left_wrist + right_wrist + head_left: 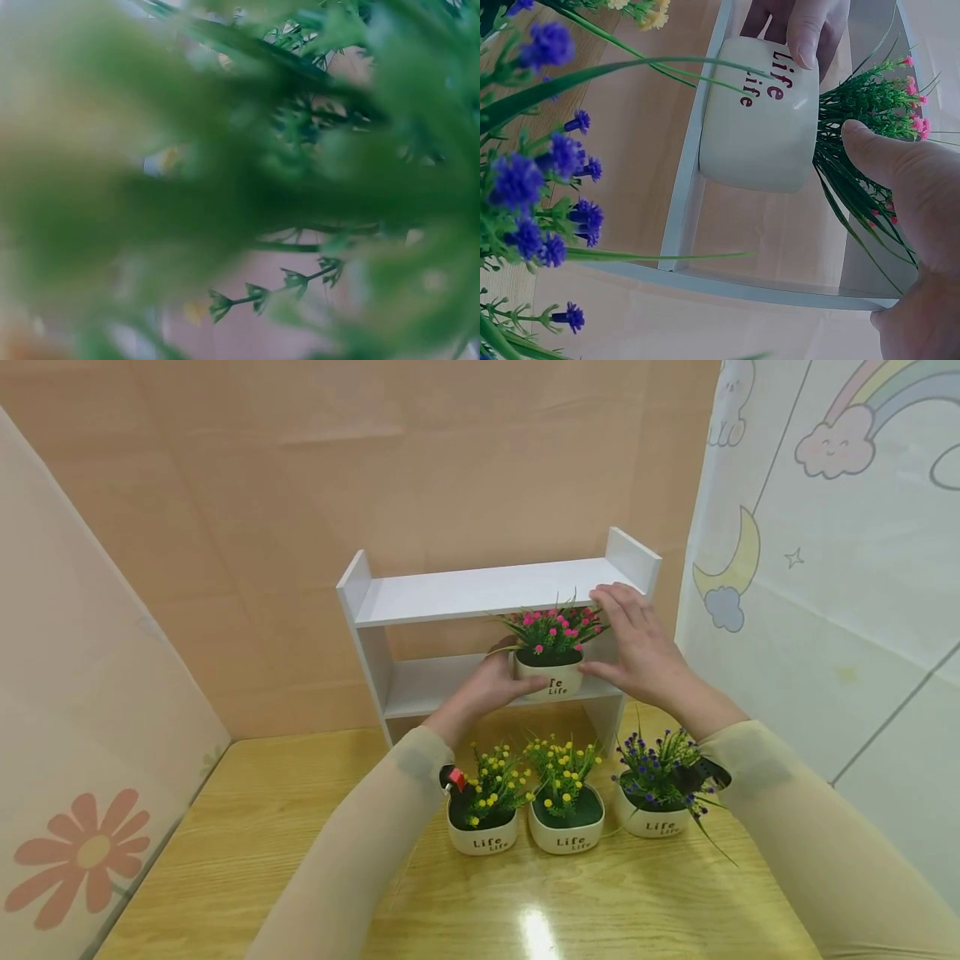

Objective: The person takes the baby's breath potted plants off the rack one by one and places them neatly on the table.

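A white pot (551, 681) lettered "Life", with pink flowers (558, 628) and green leaves, is upright at the front edge of the white rack's middle shelf (427, 685). My left hand (498, 677) grips its left side, thumb across the front. My right hand (637, 647) is on the other side, thumb by the rim and fingers raised near the top shelf's (487, 589) front edge. In the right wrist view, the right thumb (874, 150) lies against the leaves while the left hand (810, 30) holds the pot (761, 142). Blurred foliage (300, 172) fills the left wrist view.
Two pots with yellow flowers (483, 839) (566, 839) stand on the wooden table (300, 827) before the rack. A pot with purple flowers (652, 818) stands to their right, under my right wrist. Patterned sheets (825, 585) line the sides.
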A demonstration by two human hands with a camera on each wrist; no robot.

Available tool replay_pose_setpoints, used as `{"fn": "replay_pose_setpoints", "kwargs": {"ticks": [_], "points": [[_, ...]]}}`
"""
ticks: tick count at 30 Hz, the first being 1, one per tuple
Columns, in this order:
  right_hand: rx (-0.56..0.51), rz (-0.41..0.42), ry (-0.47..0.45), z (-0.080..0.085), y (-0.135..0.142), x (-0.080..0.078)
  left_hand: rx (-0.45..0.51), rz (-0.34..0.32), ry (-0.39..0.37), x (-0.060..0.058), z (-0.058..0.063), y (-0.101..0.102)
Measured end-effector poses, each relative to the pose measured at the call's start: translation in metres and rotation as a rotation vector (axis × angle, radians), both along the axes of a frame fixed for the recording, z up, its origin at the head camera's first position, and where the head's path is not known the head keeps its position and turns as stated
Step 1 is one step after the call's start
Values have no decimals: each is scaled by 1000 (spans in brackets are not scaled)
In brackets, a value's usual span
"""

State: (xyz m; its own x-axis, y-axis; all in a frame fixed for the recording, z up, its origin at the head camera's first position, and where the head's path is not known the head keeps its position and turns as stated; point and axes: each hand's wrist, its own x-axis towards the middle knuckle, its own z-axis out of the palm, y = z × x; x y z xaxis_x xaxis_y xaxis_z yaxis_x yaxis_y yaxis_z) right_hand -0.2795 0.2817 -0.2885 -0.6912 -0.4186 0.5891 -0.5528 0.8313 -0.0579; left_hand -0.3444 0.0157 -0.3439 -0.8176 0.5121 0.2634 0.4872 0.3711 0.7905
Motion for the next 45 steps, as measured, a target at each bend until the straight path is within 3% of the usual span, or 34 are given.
{"fn": "replay_pose_setpoints", "kwargs": {"ticks": [15,27,45], "points": [[-6,0,5,-1,0,1,51,-76,25,-4,-1,10],[5,-8,17,-3,3,-1,55,-73,25,-4,0,13],[-6,20,27,-1,2,-3,-20,51,1,4,2,6]]}}
